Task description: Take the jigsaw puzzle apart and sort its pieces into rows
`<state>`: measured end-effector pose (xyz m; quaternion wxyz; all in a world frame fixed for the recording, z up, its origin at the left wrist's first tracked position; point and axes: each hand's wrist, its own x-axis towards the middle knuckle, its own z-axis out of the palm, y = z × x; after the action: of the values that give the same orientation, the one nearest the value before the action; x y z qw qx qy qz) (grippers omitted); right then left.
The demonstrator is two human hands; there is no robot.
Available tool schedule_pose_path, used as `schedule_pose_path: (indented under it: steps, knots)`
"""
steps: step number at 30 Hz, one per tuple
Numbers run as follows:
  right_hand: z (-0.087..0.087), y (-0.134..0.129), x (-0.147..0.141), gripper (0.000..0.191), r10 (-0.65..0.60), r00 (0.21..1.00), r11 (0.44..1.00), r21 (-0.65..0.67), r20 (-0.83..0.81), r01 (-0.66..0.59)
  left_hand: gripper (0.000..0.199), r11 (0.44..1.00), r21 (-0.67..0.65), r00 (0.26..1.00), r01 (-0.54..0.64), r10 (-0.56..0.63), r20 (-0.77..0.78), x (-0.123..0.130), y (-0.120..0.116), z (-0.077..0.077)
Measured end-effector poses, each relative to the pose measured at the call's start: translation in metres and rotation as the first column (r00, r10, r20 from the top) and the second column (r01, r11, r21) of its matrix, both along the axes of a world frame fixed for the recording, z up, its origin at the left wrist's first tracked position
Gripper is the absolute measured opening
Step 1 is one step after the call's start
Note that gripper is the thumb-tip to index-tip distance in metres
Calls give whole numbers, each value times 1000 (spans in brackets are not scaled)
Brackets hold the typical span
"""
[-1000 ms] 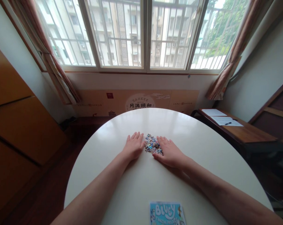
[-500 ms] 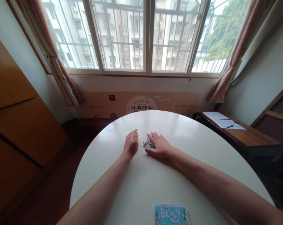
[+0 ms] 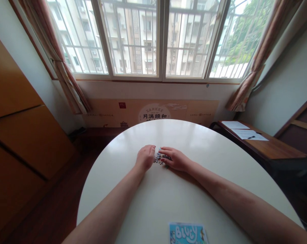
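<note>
White round table (image 3: 194, 200), multicoloured piece pile (image 3: 158, 159) at twelve o'clock. Left hand (image 3: 145, 158) at pile's nine, half-curled (palm hidden, grip cannot be told); right hand (image 3: 177, 159) at three, fingers parted over pieces.

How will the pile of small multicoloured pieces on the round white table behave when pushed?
The pile of small multicoloured pieces will probably spread apart, since the pieces look loose. They likely slide easily, as the round white table looks glossy. Each seems light, being tiny.
</note>
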<state>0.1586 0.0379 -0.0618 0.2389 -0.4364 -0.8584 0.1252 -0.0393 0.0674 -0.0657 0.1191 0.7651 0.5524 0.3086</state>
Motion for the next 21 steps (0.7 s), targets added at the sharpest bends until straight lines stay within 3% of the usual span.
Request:
schedule_pose_path:
  steps: [5, 8, 13, 21]
  knots:
    - [3, 1, 28, 62, -169, 985, 985, -25, -19, 169, 62, 986, -126, 941, 105, -140, -307, 5, -10, 1]
    - [-1, -7, 46, 79, -203, 979, 975, -82, 37, 205, 72, 975, -169, 894, 141, -199, -402, 10, -15, 2]
    - [-12, -27, 44, 99, -135, 960, 976, -135, 244, 172, 70, 967, -170, 874, 190, -245, -420, 18, -12, 1]
    - [-12, -12, 19, 105, -170, 948, 966, -146, 267, 214, 58, 945, -209, 872, 251, -314, -375, 19, -11, 2]
